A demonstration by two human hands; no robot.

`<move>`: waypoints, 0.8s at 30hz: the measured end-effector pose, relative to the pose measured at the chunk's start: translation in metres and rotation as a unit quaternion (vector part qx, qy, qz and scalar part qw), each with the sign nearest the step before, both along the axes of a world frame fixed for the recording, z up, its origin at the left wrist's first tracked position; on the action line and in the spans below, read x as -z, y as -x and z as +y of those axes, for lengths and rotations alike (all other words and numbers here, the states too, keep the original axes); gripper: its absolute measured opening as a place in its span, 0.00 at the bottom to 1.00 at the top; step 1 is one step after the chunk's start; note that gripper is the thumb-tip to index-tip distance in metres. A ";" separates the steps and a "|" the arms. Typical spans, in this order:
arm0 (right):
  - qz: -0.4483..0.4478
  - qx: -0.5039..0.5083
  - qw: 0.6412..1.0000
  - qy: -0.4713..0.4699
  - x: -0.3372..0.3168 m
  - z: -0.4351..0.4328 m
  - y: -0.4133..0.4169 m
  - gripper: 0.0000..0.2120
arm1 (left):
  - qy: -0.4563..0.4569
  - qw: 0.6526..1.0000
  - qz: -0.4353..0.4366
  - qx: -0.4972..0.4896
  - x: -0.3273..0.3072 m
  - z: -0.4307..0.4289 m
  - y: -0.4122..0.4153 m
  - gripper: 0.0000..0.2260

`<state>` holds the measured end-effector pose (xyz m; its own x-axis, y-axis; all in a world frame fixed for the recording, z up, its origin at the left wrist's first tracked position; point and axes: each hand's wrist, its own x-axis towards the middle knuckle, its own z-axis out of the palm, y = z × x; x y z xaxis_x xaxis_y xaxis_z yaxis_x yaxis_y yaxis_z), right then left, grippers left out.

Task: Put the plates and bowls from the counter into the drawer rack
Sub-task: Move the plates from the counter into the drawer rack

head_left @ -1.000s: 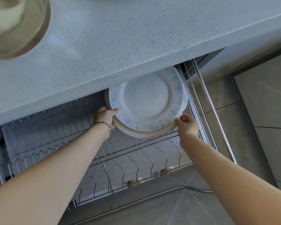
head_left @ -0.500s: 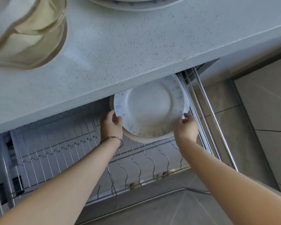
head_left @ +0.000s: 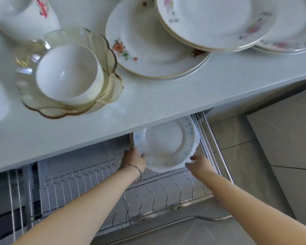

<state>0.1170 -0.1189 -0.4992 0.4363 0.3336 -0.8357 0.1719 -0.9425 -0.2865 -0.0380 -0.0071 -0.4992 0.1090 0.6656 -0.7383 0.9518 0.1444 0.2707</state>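
Head view: A person's left hand [head_left: 134,159] curls its fingers round the left rim of a blue-flowered plate [head_left: 166,144]. The right hand [head_left: 199,164] meets the lower right rim, too blurred to tell whether it grips or only steadies. The plate leans, tilted back, at the far right end of the drawer rack [head_left: 148,195], between the two hands and partly under the counter [head_left: 166,96] edge. What looks like a second plate sits close behind it.

The step appears to be seating the plate. It would go best with the bottom rim guided into one wire slot and both hands letting go only once the plate stands by itself. The bent wire dividers under both forearms stand open for more.

Beyond the hands, the pale speckled counter carries stacked flowered plates [head_left: 148,55], with more plates [head_left: 210,20] past the right hand. Beyond the left hand, a white bowl [head_left: 69,73] nests in scalloped glass bowls [head_left: 111,82]. Grey floor tiles [head_left: 281,147] lie right of the right hand, so much of the job seems to remain.
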 end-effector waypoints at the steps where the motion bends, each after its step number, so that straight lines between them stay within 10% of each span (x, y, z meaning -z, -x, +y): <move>1: 0.019 -0.066 0.998 0.013 -0.021 0.003 -0.003 0.21 | 0.017 0.999 -0.020 0.046 -0.022 -0.003 -0.004 0.15; 10: -0.064 -0.314 0.944 -0.084 -0.221 0.053 -0.080 0.16 | -0.110 0.968 -0.226 0.018 -0.221 0.015 -0.089 0.11; 16: -0.150 -0.224 0.940 -0.207 -0.255 0.117 -0.161 0.17 | -0.138 0.958 -0.208 -0.143 -0.255 0.075 -0.142 0.27; 24: -0.208 -0.018 0.966 -0.151 -0.214 0.168 -0.203 0.19 | -0.071 0.929 -0.244 -0.269 -0.210 0.113 -0.166 0.23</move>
